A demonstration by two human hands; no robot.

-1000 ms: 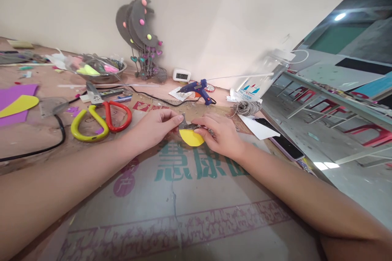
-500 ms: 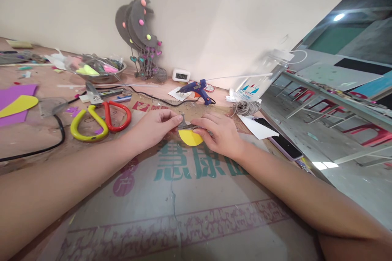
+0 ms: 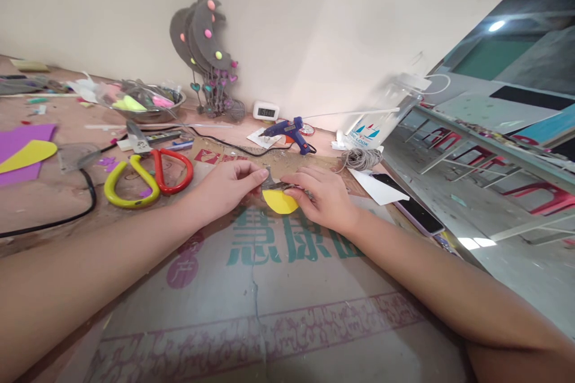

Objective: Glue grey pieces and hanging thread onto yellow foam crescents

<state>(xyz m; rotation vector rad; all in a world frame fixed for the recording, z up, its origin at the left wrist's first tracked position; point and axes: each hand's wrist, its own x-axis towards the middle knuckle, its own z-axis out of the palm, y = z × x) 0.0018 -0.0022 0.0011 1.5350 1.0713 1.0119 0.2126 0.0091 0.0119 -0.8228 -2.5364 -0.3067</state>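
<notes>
Over a printed cardboard sheet, both hands meet around a small piece with a yellow rounded part and a dark grey part. My left hand pinches the grey part between thumb and fingertips. On the other side, my right hand is closed on the yellow part's right edge, thumb below and fingers curled above. Behind the hands lies a blue glue gun, its nozzle pointing left. Scissors with yellow and red handles rest left of my left hand.
A metal bowl of scraps, a white digital clock and grey moon ornaments stand near the wall. Purple foam is at left. Twine, white paper, a phone and a clear bottle are at right.
</notes>
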